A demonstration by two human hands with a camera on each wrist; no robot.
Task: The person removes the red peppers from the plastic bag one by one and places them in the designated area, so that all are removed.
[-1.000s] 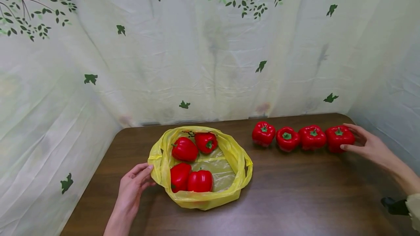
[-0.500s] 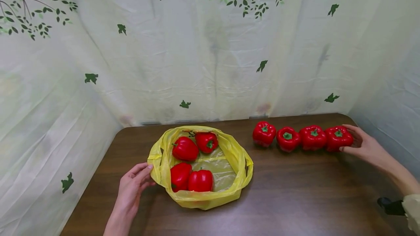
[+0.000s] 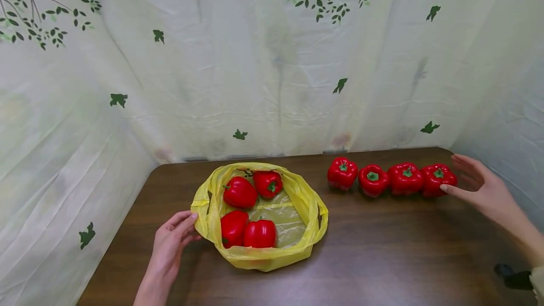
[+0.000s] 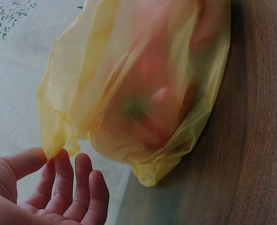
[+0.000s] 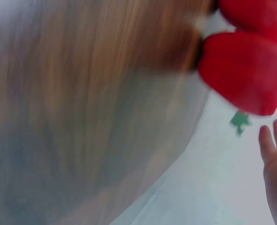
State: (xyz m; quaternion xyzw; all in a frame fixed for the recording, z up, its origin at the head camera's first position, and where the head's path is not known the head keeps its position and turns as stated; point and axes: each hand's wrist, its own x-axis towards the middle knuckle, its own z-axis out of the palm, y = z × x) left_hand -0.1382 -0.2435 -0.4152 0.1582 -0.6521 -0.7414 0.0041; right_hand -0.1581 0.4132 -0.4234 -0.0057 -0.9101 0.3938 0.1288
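Note:
In the head view a yellow plastic bag point(image 3: 263, 259) stands on the table with its mouth spread wide. Inside it lie several red bell peppers point(image 3: 240, 193). My left hand point(image 3: 170, 240) pinches the bag's left rim between thumb and forefinger; the left wrist view shows the thin plastic point(image 4: 54, 126) at those fingertips, with a pepper showing blurred through the film. To the right, more bell peppers point(image 3: 405, 178) stand in a row, stems up. My right hand point(image 3: 488, 197) is spread beside the rightmost pepper point(image 3: 439, 180), its fingers apart from the pepper in the right wrist view.
The dark wooden table point(image 3: 382, 254) ends at a pale curtain point(image 3: 272, 84) printed with leaves, which hangs behind and on both sides. A black object point(image 3: 512, 277) shows near the right sleeve.
The right hand has let go of the rightmost pepper and drawn slightly right, its fingers spreading. That pepper sits slightly closer to its neighbour. The left hand and bag stay put.

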